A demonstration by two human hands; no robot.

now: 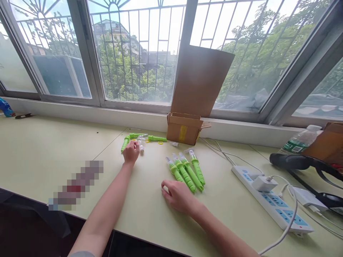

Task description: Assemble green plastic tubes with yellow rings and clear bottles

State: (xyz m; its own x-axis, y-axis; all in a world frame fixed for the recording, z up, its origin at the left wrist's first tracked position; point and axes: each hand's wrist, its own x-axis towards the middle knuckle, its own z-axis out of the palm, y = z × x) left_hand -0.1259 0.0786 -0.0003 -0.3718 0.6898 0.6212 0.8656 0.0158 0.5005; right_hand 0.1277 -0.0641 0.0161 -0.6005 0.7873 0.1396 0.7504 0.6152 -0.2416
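Note:
My left hand reaches to the far part of the table, its fingers curled in among small loose parts; whatever is between them is hidden. Beside it lie a green ribbed plastic tube, another green tube, clear plastic caps and a yellow ring. Nearer to me, my right hand rests on the table, thumb and forefinger a little apart with nothing visible between them. Just beyond it, several green tubes with clear caps lie side by side, caps pointing away from me.
A small cardboard box stands by the window, a cardboard sheet behind it. To the right are a white power strip with cables, a plastic bottle and a black strapped object. A blurred-out patch covers something at left.

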